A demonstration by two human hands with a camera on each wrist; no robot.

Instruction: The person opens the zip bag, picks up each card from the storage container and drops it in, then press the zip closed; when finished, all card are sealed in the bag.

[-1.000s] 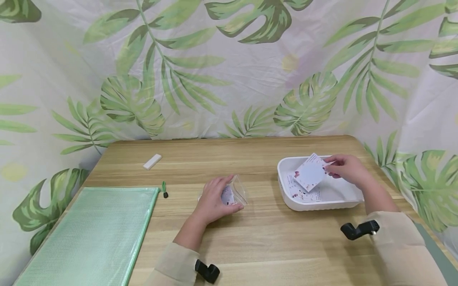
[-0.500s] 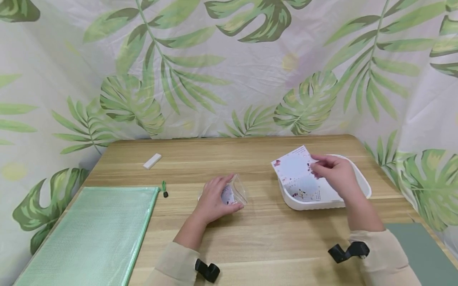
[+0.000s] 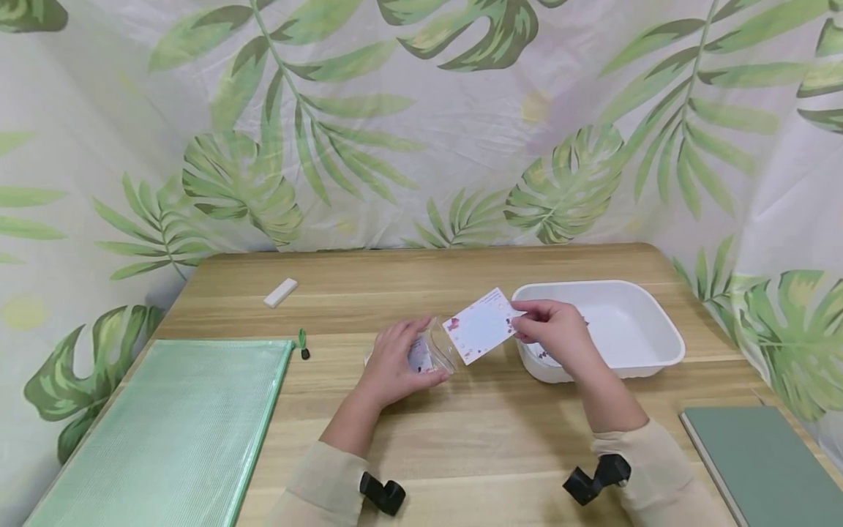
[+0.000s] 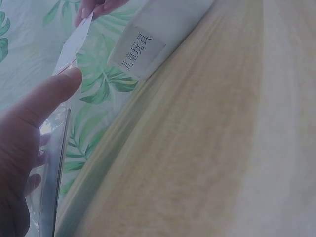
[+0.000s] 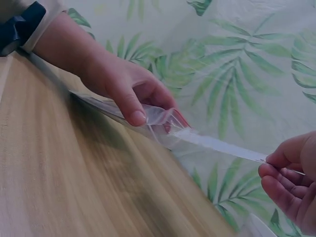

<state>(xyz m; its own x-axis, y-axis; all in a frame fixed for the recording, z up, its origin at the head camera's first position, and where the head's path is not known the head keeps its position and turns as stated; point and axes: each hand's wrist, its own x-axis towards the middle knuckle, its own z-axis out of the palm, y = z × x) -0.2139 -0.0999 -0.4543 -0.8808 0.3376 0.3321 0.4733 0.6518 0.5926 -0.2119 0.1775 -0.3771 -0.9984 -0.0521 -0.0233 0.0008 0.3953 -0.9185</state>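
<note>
My left hand [image 3: 395, 360] holds a small clear plastic bag [image 3: 440, 351] open on the wooden table [image 3: 461, 439], fingers curled round its mouth; a printed card shows inside. My right hand [image 3: 553, 333] pinches a white card with red floral print [image 3: 479, 326] by its right edge, the card's left end at the bag's mouth. In the right wrist view the card [image 5: 217, 144] reaches edge-on from my right fingers [image 5: 284, 185] to the bag [image 5: 158, 117] held by the left hand [image 5: 123, 89]. The left wrist view shows my thumb [image 4: 44, 98] on the bag [image 4: 54, 168].
A white tray [image 3: 648, 351] stands right of centre with print showing by its left wall. A green mesh zip pouch [image 3: 165, 439] lies front left, a white eraser-like block [image 3: 280, 293] back left, a grey-green book [image 3: 764, 457] front right. Leaf-print cloth surrounds the table.
My right hand has lifted the floral card out of the white tray and carried it left to the bag's mouth. The left hand has stayed on the bag.
</note>
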